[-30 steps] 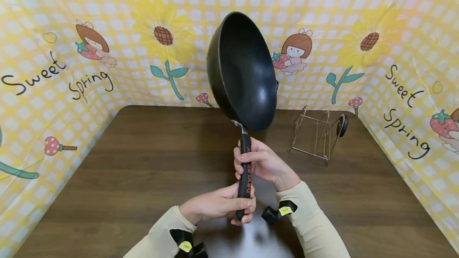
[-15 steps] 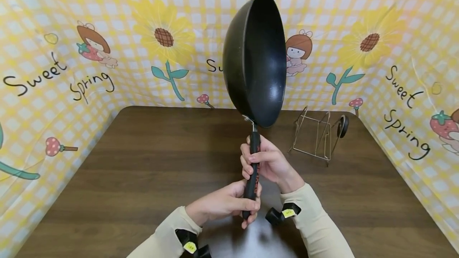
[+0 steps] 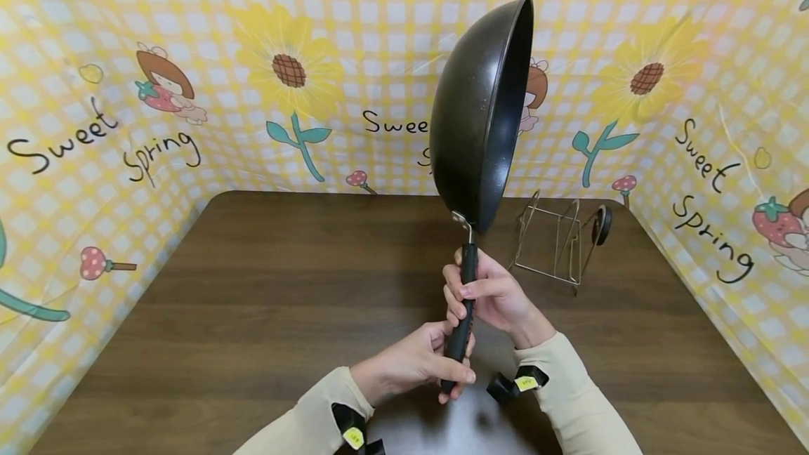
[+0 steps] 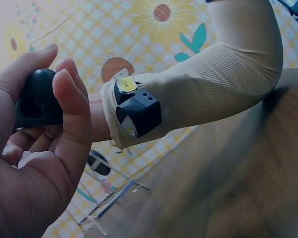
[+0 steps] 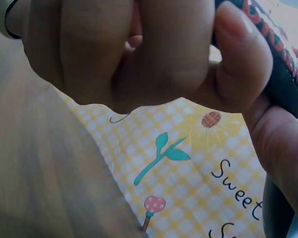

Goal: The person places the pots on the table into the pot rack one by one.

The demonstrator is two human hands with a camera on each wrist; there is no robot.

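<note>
A black wok (image 3: 470, 111) is held up over the table by its long black handle (image 3: 468, 269). Its bowl points up and away, with the outer side turned left and the opening facing right. My right hand (image 3: 499, 297) grips the handle just below the metal neck. Lower down, my left hand (image 3: 420, 360) wraps round the handle's bottom end. The left wrist view shows the handle's butt (image 4: 39, 99) between thumb and fingers. In the right wrist view, red lettering runs along the handle (image 5: 273, 49) beside my curled fingers.
A wire rack (image 3: 550, 241) stands on the brown wooden table (image 3: 284, 286) at the back right, with a round black disc (image 3: 602, 225) at its right side. A yellow checked cloth (image 3: 354, 34) with printed flowers lines the back and sides.
Both hands have carried the wok to the right. It has turned about its handle, so more of the outer side shows and less of the inside.
</note>
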